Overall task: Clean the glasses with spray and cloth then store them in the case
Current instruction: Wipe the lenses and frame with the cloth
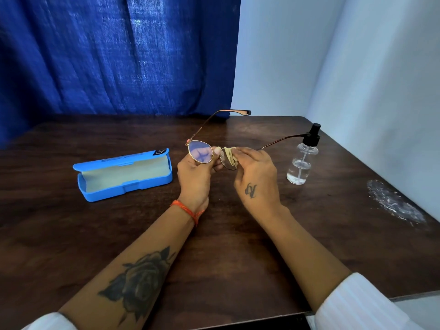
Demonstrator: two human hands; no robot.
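Note:
Thin gold-rimmed glasses (200, 151) are held above the middle of the table with both arms unfolded and pointing away from me. My left hand (195, 173) pinches the frame at the bridge, beside the left lens. My right hand (256, 173) presses a small beige cloth (231, 156) against the right lens. A clear spray bottle (300, 163) with a black pump top stands upright just right of my right hand. An open blue glasses case (123, 176) with a pale lining lies to the left.
The dark wooden table (226, 246) meets a blue curtain (114, 55) at the back and a white wall (381, 91) on the right. A whitish scuffed patch (395, 203) marks the table near its right edge.

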